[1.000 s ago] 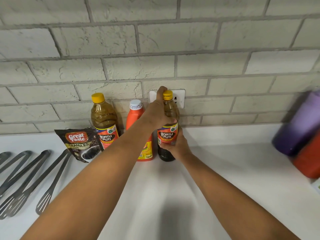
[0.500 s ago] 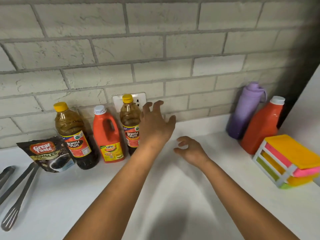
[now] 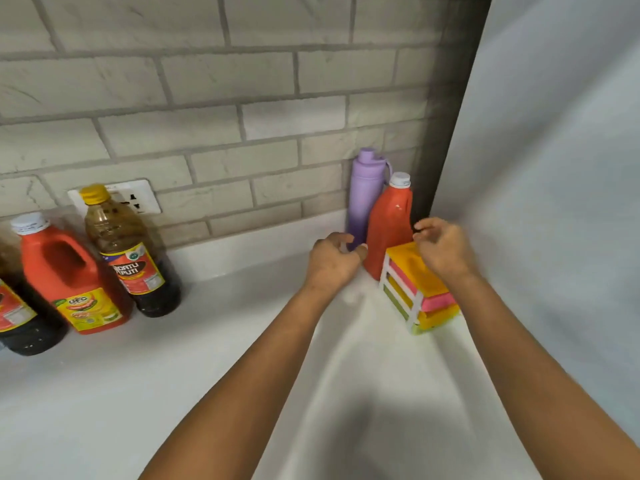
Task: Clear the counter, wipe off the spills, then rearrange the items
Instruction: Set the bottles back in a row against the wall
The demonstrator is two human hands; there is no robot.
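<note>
we see our left hand (image 3: 330,263) and right hand (image 3: 441,249), fingers loosely curled and holding nothing, flanking the red plastic jug with the white cap (image 3: 389,230). it stands in the white counter (image 3: 173,375) corner, between the purple bottle (image 3: 365,195) and the small colourful drawer stack (image 3: 420,296).

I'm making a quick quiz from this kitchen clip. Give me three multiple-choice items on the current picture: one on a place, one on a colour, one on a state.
1. Where does the purple bottle stand?
A. in the back corner, behind the red jug
B. beside the wall socket
C. on the drawer organizer

2. What colour is the cap of the soy sauce bottle in front of the socket?
A. white
B. yellow
C. purple

3. What are the left hand and the right hand holding?
A. the purple bottle
B. the drawer organizer
C. nothing

Answers: 1 A, it stands against the brick wall behind the red jug by the corner. 2 B, its cap is yellow. 3 C, both hands hover with loosely curled fingers, gripping nothing.
</note>
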